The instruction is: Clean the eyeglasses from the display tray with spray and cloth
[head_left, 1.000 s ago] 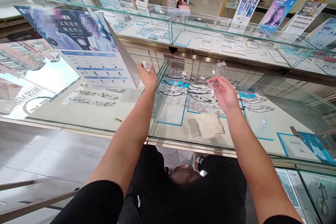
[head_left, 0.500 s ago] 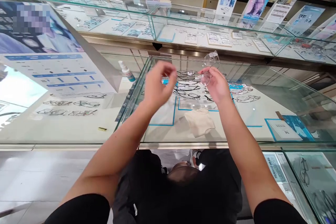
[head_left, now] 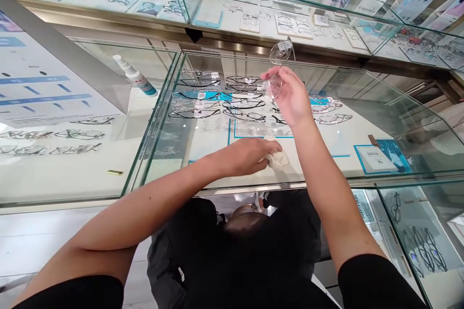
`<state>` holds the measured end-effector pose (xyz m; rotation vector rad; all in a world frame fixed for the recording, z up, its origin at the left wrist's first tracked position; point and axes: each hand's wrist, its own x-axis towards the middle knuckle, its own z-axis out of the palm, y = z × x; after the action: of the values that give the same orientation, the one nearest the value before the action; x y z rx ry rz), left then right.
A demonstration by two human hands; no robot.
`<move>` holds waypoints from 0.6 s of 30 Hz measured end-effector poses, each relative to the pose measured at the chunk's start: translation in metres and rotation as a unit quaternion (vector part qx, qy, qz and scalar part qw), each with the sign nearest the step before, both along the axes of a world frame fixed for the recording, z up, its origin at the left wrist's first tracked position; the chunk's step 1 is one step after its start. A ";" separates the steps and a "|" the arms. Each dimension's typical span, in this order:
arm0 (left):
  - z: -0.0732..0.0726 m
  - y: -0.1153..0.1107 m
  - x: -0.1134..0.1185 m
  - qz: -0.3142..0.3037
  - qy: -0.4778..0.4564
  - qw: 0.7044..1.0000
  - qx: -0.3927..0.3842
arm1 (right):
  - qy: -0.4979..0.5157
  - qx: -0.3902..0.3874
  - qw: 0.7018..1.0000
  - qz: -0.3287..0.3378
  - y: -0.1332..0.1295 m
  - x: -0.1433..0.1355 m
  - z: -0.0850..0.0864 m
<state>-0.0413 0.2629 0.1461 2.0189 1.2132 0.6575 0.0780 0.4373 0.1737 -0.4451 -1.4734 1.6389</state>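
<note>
My right hand [head_left: 292, 99] is raised above the glass counter with its fingers closed on a pair of thin-rimmed glasses [head_left: 281, 52], one lens above the fingers and one beside them. Lower down, my left hand [head_left: 250, 156] reaches over the counter top, its fingertips closed on the edge of a cream cloth [head_left: 278, 160]. Part of the cloth is hidden by that hand. Rows of dark-framed glasses [head_left: 244, 115] lie beyond the left hand.
A white spray bottle [head_left: 136, 76] stands at the left, beside a large printed sign [head_left: 47, 77]. More glasses [head_left: 78, 134] lie at the left. A glass display case [head_left: 232, 38] runs across the back. Booklets [head_left: 380, 157] are at the right.
My left hand has come down from beside the right hand to the cloth and taken hold of it. My right hand still holds the glasses. The view has shifted.
</note>
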 end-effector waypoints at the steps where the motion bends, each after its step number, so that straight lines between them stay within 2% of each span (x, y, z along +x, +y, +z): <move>1: 0.001 0.003 -0.001 0.025 -0.038 0.999 -0.018 | 0.003 0.002 1.000 0.002 0.001 0.000 0.000; 4: 0.005 0.012 -0.006 0.092 -0.159 0.981 -0.055 | 0.005 0.006 1.000 0.005 0.003 0.001 0.000; 8: 0.011 0.025 -0.018 0.173 -0.280 0.940 -0.092 | 0.002 0.006 1.000 -0.001 0.004 0.001 0.000; 12: 0.016 0.032 -0.032 0.247 -0.337 0.897 -0.146 | -0.004 -0.003 1.000 -0.007 0.001 0.001 0.003; 15: 0.021 0.034 -0.043 0.275 -0.387 0.861 -0.181 | 0.000 -0.015 1.000 -0.012 -0.002 0.002 0.005; 18: 0.027 0.034 -0.053 0.296 -0.435 0.830 -0.185 | 0.010 -0.025 1.000 -0.013 -0.005 0.002 0.007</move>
<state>-0.0943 0.2973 0.1729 0.7862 1.2160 1.3277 0.0801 0.4323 0.1807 -0.4721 -1.4084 1.6573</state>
